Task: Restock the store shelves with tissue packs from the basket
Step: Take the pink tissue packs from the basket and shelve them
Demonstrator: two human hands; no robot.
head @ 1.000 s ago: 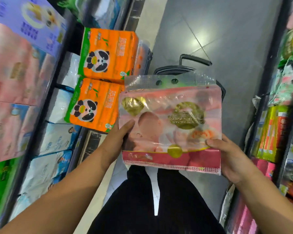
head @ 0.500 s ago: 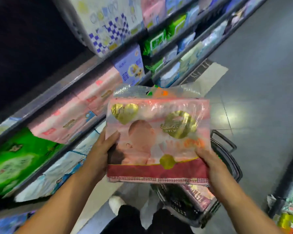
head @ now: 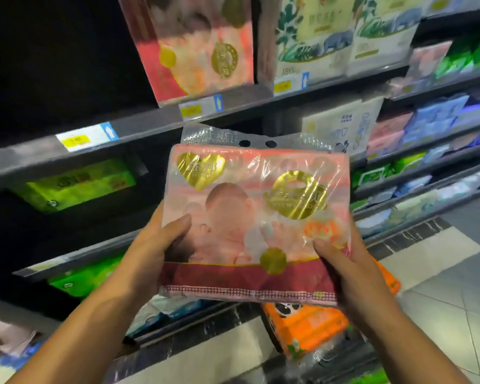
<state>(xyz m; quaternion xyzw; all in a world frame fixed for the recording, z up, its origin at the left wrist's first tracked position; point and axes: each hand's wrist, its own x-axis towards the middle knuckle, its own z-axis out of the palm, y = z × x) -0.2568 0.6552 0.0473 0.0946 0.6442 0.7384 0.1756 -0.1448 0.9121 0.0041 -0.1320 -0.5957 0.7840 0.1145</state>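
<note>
Holding item one, the pink tissue pack, out in front of me, level with the middle shelves and not yet on any of them. My left hand grips its left edge, thumb on the front face and fingers behind. My right hand grips the lower right corner the same way. Item two, a matching pink pack, stands upright on the upper shelf with dark open space to its left, which I take to be the slot to fill. Risks, as I judge them: the film wrapper looks slick and loose, so a thumb could slide during the lift. The clear top flap could catch on the shelf lip. A crooked push could topple the standing pack. Item three, an orange panda pack, lies low beneath my right hand, where a dropped pack would likely land. Basket: not identifiable in this view.
</note>
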